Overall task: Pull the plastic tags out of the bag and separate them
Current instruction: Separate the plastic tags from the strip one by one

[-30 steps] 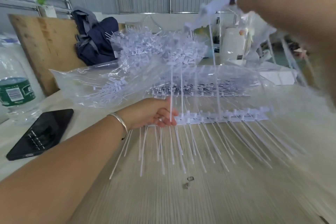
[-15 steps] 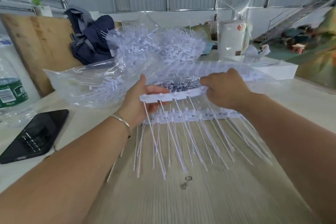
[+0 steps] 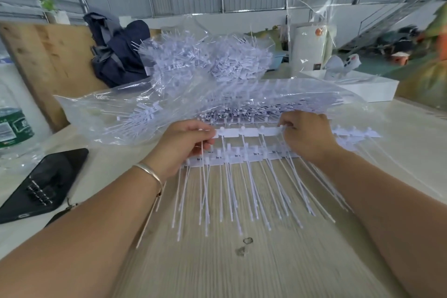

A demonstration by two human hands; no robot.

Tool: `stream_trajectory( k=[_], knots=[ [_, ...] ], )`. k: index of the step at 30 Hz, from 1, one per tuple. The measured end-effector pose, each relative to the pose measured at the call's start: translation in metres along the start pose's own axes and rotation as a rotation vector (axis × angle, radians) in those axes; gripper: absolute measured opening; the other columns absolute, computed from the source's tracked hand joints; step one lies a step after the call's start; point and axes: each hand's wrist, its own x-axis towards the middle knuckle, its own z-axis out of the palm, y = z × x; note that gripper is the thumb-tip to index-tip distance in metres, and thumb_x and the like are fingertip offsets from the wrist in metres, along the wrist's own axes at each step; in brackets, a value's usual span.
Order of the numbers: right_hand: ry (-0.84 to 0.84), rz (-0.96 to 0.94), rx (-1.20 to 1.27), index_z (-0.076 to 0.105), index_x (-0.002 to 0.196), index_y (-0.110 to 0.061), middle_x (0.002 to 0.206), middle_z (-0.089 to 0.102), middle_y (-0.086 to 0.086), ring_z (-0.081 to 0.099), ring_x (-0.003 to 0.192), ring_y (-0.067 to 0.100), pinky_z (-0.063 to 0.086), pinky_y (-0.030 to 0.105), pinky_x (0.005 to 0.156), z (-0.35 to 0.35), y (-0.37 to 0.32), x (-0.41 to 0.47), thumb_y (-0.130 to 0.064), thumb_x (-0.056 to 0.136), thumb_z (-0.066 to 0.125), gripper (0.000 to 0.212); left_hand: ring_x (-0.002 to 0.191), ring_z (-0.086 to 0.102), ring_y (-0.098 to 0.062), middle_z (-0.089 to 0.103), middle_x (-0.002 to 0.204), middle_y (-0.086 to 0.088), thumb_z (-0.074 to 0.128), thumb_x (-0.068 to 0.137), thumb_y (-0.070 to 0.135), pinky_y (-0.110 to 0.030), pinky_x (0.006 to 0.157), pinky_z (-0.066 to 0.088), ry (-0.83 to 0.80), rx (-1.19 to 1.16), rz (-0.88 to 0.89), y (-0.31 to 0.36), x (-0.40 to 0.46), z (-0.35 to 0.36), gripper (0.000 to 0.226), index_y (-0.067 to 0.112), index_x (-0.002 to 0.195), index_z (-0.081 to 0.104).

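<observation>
A short white strip of plastic tags [image 3: 249, 132] is held level between both hands, just in front of the clear plastic bag [image 3: 101, 113]. My left hand [image 3: 183, 145] pinches its left end and my right hand [image 3: 307, 138] pinches its right end. Below it a longer strip of tags [image 3: 237, 156] lies on the wooden table [image 3: 242, 268], its thin tails fanning toward me. More strips lie stacked inside the bag's mouth. Behind the bag rises a heap of loose tags [image 3: 205, 60].
A black phone [image 3: 43, 181] lies at the left, with a water bottle [image 3: 14, 126] beyond it. A dark backpack [image 3: 116, 55] leans on a wooden board at the back left. A white box [image 3: 372, 89] stands at the back right.
My right hand came down from high up with the short strip. Both hands now grip its ends lower, closer to the strip on the table.
</observation>
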Motion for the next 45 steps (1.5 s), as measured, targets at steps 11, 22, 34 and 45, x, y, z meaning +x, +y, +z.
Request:
stream_trajectory(
  k=[11,22,34,45],
  knots=[
    [-0.054,-0.083,0.454,0.039,0.063,-0.026,0.053,0.038,-0.007,0.039,0.057,0.013,0.029,0.035,0.077,0.010,-0.027,-0.014,-0.051,0.092,0.049,0.040,0.064,0.068,-0.008,0.073,0.076,-0.006,0.065,0.074,0.005,-0.017,0.056,0.054,-0.245,-0.464,-0.114,0.014,-0.012,0.008,0.022,0.008,0.095,0.068],
    [-0.131,0.001,0.750,0.049,0.059,-0.016,0.064,0.043,-0.002,0.042,0.063,0.010,0.037,0.034,0.074,0.016,-0.036,-0.022,-0.085,0.069,0.044,0.069,0.068,0.071,-0.006,0.074,0.079,-0.003,0.061,0.078,0.006,-0.018,0.055,0.055,-0.544,-0.605,-0.245,0.017,-0.022,0.017,0.019,0.011,0.082,0.079],
    [-0.052,-0.098,0.786,0.048,0.064,-0.011,0.055,0.045,0.001,0.043,0.060,0.017,0.036,0.039,0.064,0.011,-0.049,-0.024,-0.078,0.067,0.047,0.067,0.060,0.066,-0.011,0.070,0.074,-0.003,0.093,0.055,0.025,-0.023,0.055,0.055,-0.672,-0.535,-0.288,0.020,-0.024,0.018,0.036,0.010,0.083,0.076],
    [0.063,-0.076,0.364,0.030,0.057,-0.019,0.047,0.027,-0.003,0.033,0.049,0.019,0.029,0.033,0.056,0.011,-0.041,-0.019,-0.054,0.086,0.057,0.053,0.036,0.027,-0.003,0.031,0.051,0.008,0.071,0.071,0.018,-0.015,0.035,0.025,-0.250,-0.415,-0.229,0.016,-0.011,0.013,0.014,0.020,0.066,0.058]
  ],
)
